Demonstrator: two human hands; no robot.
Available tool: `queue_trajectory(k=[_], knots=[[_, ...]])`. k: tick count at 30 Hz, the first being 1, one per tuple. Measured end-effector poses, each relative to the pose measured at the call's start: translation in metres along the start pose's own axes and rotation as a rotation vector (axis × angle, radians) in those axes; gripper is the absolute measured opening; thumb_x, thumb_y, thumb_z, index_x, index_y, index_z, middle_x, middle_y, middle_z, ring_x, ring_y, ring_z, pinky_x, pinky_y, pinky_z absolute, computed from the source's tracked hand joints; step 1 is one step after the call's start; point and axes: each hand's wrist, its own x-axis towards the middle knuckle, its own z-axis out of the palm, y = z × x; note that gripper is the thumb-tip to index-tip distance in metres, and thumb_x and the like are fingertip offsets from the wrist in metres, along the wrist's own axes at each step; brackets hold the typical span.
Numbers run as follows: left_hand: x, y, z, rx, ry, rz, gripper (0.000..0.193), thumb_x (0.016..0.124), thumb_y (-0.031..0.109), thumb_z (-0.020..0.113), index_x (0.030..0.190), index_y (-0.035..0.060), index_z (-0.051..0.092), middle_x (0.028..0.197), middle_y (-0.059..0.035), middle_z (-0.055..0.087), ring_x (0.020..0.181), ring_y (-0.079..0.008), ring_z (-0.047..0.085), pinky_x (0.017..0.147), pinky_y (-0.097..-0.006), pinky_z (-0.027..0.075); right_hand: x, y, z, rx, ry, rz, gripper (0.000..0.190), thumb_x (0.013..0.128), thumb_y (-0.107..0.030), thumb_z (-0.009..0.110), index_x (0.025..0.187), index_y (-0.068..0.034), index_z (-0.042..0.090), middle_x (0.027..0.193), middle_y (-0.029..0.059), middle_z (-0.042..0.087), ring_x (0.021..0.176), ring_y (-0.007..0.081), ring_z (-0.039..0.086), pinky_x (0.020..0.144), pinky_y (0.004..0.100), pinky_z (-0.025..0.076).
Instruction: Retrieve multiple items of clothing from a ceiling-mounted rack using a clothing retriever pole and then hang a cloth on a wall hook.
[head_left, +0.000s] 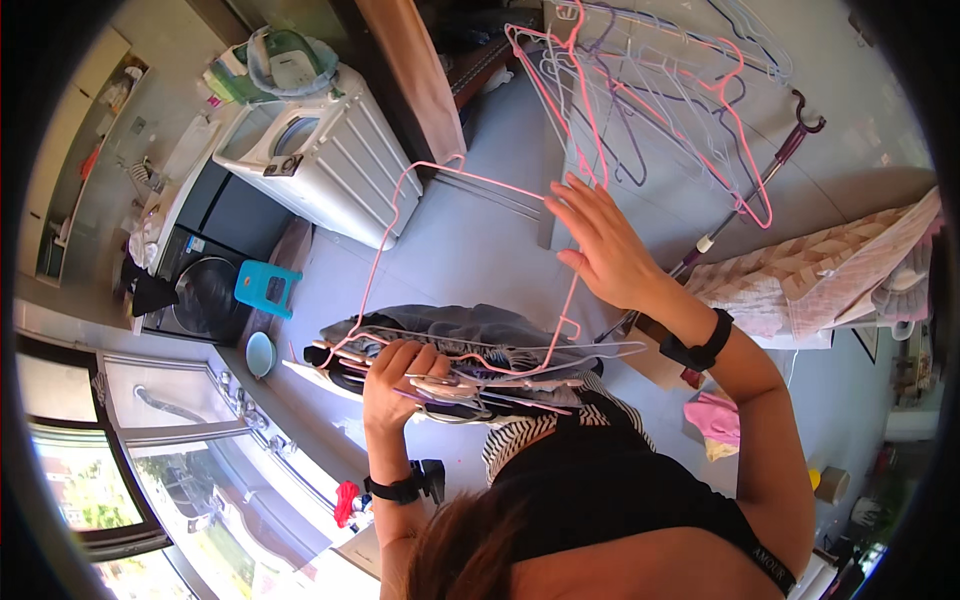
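My left hand (401, 375) is closed around a bunch of clothes hangers (450, 385) in front of my waist. Dark grey garments (465, 322) hang on the far side of that bunch. A large pink hanger frame (502, 184) rises from the bunch and spans the space between my hands. Raised at its right side is my right hand (611, 251), fingers stretched out and nothing in its grasp. Whether its fingertips touch the pink wire, I cannot tell.
Pink, purple and grey hangers (600, 142) hang on a rack at upper right, with a hooked pole (739, 202) beside them. A white washing machine (337, 157) stands at upper left. Near it are a turquoise stool (251, 283) and a light-blue basin (260, 355). Pink cloth (712, 418) lies at right.
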Motion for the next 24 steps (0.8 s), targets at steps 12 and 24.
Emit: queue_trajectory(k=[12,24], knots=[[-0.003,-0.005,-0.012,0.087,0.105,0.048,0.036,0.059,0.009,0.059,0.095,0.0087,0.063,0.081,-0.004,0.058,0.079,-0.0217,0.06,0.079,-0.0359,0.052,0.016,-0.013,-0.032,1.664,-0.182,0.776,0.026,0.095,-0.02,0.038,0.108,-0.001,0.05,0.054,-0.0077,0.026,0.041,0.0023,0.022,0.036,0.019,0.018],[0.005,-0.024,-0.029,0.046,0.354,0.058,0.006,0.075,0.001,0.059,0.081,0.0003,0.058,0.096,-0.0161,0.064,0.084,-0.0307,0.063,0.071,-0.0376,0.055,-0.024,-0.028,-0.086,1.679,0.398,0.577,0.032,0.095,-0.02,0.038,0.119,0.001,0.043,0.053,-0.0048,0.023,0.039,0.0033,0.018,0.033,0.0188,0.019]])
